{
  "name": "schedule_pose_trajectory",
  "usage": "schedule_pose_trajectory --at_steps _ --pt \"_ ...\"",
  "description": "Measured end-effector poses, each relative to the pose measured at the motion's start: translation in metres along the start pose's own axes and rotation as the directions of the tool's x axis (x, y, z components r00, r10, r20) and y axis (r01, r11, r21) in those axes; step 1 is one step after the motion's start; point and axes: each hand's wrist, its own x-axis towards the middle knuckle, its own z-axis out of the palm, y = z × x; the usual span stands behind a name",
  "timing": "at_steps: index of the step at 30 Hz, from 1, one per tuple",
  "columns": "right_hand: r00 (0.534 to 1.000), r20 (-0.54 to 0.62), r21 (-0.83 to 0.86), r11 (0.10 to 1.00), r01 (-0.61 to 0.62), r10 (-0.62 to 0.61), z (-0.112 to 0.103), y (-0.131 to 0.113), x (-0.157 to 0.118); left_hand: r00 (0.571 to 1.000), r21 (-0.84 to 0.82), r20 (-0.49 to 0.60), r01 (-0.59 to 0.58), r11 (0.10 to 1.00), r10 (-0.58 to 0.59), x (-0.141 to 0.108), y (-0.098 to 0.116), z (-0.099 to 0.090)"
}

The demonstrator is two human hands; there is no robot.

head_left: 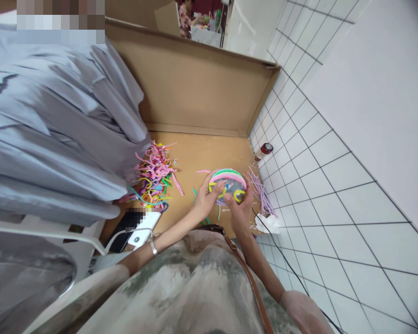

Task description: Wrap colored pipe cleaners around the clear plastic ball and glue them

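Observation:
Above the brown tabletop (202, 144), both hands grip a round grey disc decorated with soft coloured strips (232, 186). Pink, green and pale bands arch along its far rim, and yellow curls sit on its face. My left hand (206, 198) clasps the left edge, its thumb lying over the front. On the opposite edge, my right hand (242, 208) is closed with its thumb pressed near the lower middle. The fingers behind the disc are hidden. A few loose green and pink strips lie under and around it.
A tangled pile of coloured strips (156, 169) lies left; lilac strips (261, 190), crumpled white tissue (267, 223) and a red-capped bottle (264, 150) line the tiled wall (310, 195). Two phones (144, 229) rest front left. Grey cloth (66, 120) hangs left; a brown panel (195, 83) stands behind.

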Motion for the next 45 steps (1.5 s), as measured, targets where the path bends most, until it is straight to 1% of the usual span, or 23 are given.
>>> schedule_pose_trajectory --at_steps 3,6,11,16,23,25,29,31,35,37,41,45 --pt "0.999 -0.043 -0.018 1.000 -0.016 0.015 0.002 0.002 0.001 0.999 -0.001 0.028 0.025 1.000 -0.025 -0.001 -0.001 0.001" --pt "0.997 -0.062 -0.031 0.999 -0.042 0.040 0.002 0.002 0.000 0.998 -0.009 0.037 0.048 0.999 -0.048 -0.002 -0.001 0.000" --pt "0.997 -0.062 -0.014 0.999 -0.036 0.035 -0.001 -0.002 0.001 0.996 -0.096 0.082 0.053 0.994 -0.045 0.001 0.000 -0.004" --pt "0.999 -0.031 0.040 0.999 -0.030 0.032 -0.001 -0.004 0.004 0.998 -0.060 0.065 -0.002 0.998 0.006 0.004 0.004 -0.006" --pt "0.998 -0.043 0.068 0.997 -0.033 0.036 0.001 -0.001 0.004 0.998 -0.091 0.055 -0.004 0.996 0.009 0.007 0.001 -0.005" --pt "0.998 -0.046 0.077 0.996 -0.042 0.045 0.002 -0.002 0.005 0.998 -0.129 0.063 0.038 0.991 -0.030 0.007 -0.001 -0.006" --pt "0.995 -0.068 0.111 0.992 -0.067 0.075 0.003 -0.004 0.008 0.972 -0.262 0.158 0.210 0.942 -0.173 0.006 -0.003 -0.009" --pt "0.992 -0.074 0.142 0.986 -0.087 0.098 0.003 -0.005 0.009 0.968 -0.287 0.185 0.221 0.932 -0.173 0.004 -0.002 -0.010" --pt "0.991 -0.035 0.178 0.976 -0.125 0.133 0.004 -0.004 0.008 0.982 -0.287 0.142 0.161 0.944 -0.124 0.001 0.002 -0.006" --pt "0.990 -0.035 0.179 0.976 -0.125 0.133 0.005 -0.004 0.006 0.983 -0.305 0.127 0.169 0.937 -0.135 0.000 0.004 -0.003" --pt "0.993 -0.058 0.160 0.982 -0.096 0.107 0.006 -0.003 0.004 0.980 -0.345 0.130 0.187 0.920 -0.150 0.000 0.004 0.000" --pt "0.994 -0.056 0.105 0.991 -0.088 0.094 0.006 -0.005 0.004 0.985 -0.353 0.075 0.172 0.919 -0.156 0.000 0.001 0.002"
